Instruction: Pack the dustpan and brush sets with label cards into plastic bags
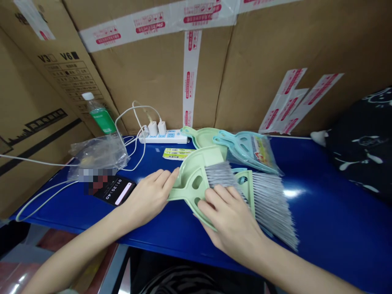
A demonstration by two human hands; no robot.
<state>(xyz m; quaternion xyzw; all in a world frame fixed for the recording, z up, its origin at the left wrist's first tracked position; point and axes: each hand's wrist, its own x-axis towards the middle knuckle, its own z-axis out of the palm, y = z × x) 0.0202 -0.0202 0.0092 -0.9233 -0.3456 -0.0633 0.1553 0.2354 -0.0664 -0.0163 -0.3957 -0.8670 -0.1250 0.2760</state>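
Note:
A pale green dustpan (188,163) is held tilted above the blue table, with a matching green hand brush (196,200) lying against it. My left hand (154,192) is closed around the handle end of the two, its fingertips partly hidden. At the brush's near side, my right hand (229,216) grips the edge, fingers curled over the green head by the grey bristles. Close behind that hand lies another brush (272,204) with long grey bristles and a green frame. Beyond are a green dustpan (206,136) and a bagged blue dustpan set (245,149).
Along the back of the blue table (330,216) stand cardboard boxes (147,73) and a power strip (171,136) with white cables. At left are a green-labelled bottle (102,116), a clear plastic bag (101,153) and a phone (118,190). Black patterned fabric (361,139) is at right.

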